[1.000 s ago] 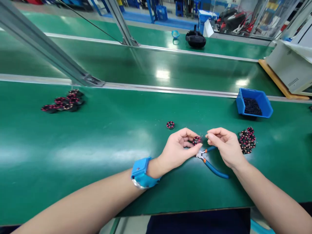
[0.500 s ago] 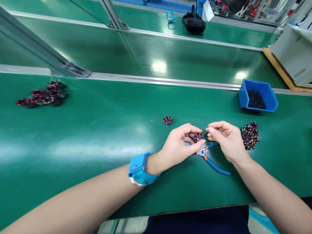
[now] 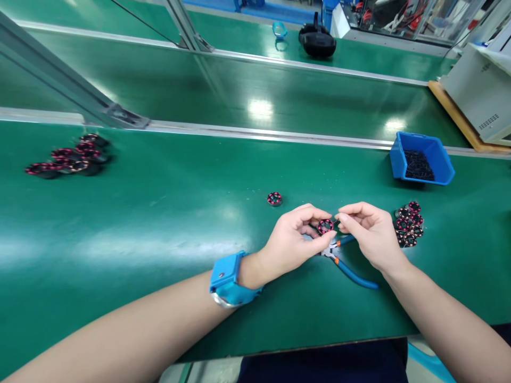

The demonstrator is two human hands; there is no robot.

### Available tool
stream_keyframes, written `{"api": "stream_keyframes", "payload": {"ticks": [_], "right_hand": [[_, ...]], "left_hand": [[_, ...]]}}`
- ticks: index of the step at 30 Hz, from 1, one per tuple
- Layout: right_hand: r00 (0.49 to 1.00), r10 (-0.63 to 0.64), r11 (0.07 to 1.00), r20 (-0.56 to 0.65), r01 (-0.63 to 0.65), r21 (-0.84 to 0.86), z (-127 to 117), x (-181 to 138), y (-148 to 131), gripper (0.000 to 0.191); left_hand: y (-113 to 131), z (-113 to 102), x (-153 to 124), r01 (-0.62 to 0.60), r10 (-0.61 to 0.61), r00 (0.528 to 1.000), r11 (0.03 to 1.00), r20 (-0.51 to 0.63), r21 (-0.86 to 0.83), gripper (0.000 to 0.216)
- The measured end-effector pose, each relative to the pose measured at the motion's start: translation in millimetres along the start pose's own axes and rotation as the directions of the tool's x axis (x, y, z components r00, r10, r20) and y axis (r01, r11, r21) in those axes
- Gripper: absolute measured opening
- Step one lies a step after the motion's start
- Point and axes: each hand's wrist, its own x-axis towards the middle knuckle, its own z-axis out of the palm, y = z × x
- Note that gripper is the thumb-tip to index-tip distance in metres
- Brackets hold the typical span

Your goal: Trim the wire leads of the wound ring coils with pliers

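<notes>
Between the thumb and fingers of my left hand [image 3: 297, 234] is a small round motor stator [image 3: 326, 226] wound with red-pink wire. My right hand [image 3: 369, 231] is closed in a pinch just to its right, at a thin wire end [image 3: 335, 221] coming off the stator; the exact tip is partly hidden by the fingers. Under my hands lie diagonal cutters [image 3: 355, 274] with blue and orange handles, their jaws partly covered by my left hand. Another stator [image 3: 274, 199] lies on the green bench just beyond my left hand.
Right of my right hand, several stators [image 3: 409, 223] sit in a cluster. Behind them stands a blue bin [image 3: 443, 159] of small black pieces. More stators [image 3: 67, 157] are piled far left. A metal rail [image 3: 247, 133] crosses behind the bench surface [image 3: 179, 213].
My right hand has shifted slightly left, closer to the stator, and less of the wire shows between the hands. My left hand keeps its hold on the stator.
</notes>
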Motion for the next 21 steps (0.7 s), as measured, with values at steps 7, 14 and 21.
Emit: {"api": "stream_keyframes", "payload": {"ticks": [7, 14, 21], "right_hand": [[0.958, -0.229, 0.889, 0.171, 0.277, -0.364, -15.5, -6.9, -5.3, 0.022], [0.805, -0.453, 0.561, 0.382, 0.591, -0.58, -21.6, -8.6, -10.7, 0.016], [0.768, -0.475, 0.436, 0.429, 0.629, -0.644, -19.2, -8.9, -7.7, 0.013]], "left_hand": [[1.7, 0.5, -1.0, 0.054, -0.054, 0.999, 0.998, 0.004, -0.036, 0.025], [2.8, 0.0, -1.7, 0.061, -0.06, 0.998, 0.997, 0.012, -0.045, 0.023], [3.5, -0.3, -3.3, 0.04, -0.039, 0.999, 0.998, 0.036, -0.038, 0.023]]}}
